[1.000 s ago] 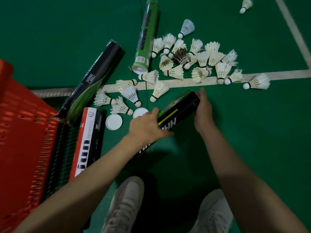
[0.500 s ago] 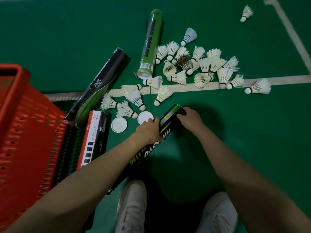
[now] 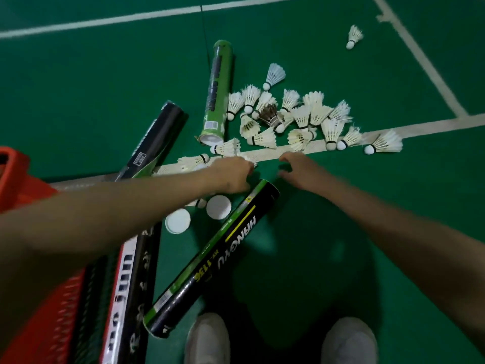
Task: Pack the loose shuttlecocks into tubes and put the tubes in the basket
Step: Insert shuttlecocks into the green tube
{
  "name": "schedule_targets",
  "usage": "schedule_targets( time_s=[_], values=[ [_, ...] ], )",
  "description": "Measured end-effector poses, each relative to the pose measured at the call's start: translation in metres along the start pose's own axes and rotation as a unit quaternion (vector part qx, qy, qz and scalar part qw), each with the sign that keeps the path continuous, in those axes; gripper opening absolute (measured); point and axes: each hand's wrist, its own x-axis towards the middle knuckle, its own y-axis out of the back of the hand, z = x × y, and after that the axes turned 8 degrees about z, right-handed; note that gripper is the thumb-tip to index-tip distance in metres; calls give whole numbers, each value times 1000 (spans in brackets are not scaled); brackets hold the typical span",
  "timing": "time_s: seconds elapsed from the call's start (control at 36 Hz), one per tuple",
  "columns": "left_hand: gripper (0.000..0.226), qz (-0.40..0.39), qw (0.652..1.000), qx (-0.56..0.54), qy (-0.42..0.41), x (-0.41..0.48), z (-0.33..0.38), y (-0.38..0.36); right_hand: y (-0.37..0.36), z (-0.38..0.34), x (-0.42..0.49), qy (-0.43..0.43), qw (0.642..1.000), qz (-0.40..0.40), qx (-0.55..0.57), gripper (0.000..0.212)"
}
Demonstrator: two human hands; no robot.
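Observation:
A black-and-green tube (image 3: pixel 223 253) lies free on the green floor between my arms, its open end pointing up-right. My left hand (image 3: pixel 231 174) reaches over the white line, its fingers curled round a shuttlecock (image 3: pixel 250 161) whose feathers peek out past the fingertips. My right hand (image 3: pixel 301 170) hovers just right of the tube's mouth with loosely curled fingers, holding nothing. Several loose shuttlecocks (image 3: pixel 288 119) lie in a pile beyond the line. The red basket (image 3: pixel 39 311) stands at the left edge.
A green tube (image 3: pixel 217 93), a black tube (image 3: pixel 157 137) and a red-and-white tube (image 3: pixel 126 285) lie left of the pile. Two white caps (image 3: pixel 178 220) (image 3: pixel 218 207) lie by the tube. One shuttlecock (image 3: pixel 354 36) lies far back right. My shoes (image 3: pixel 207 340) are at the bottom.
Both hands have let go of the black-and-green tube, which now lies on the floor. They have moved forward to the shuttlecocks at the white line, the left one closing on a shuttlecock.

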Motion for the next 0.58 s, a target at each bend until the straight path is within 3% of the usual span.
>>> schedule_targets(
  time_s=[0.17, 0.31, 0.42, 0.58],
  values=[
    [37, 6, 997, -68, 32, 58, -8, 4, 7, 27, 26, 3, 999, 43, 14, 49],
    [30, 67, 984, -148, 72, 89, -20, -4, -5, 32, 50, -25, 997, 70, 34, 49],
    [27, 166, 965, -176, 106, 104, -39, -8, -12, 24, 77, -6, 998, 64, 19, 54],
    [55, 230, 940, -131, 216, 121, -82, -14, -20, 2, 124, 47, 994, 85, -56, 60]
  ],
)
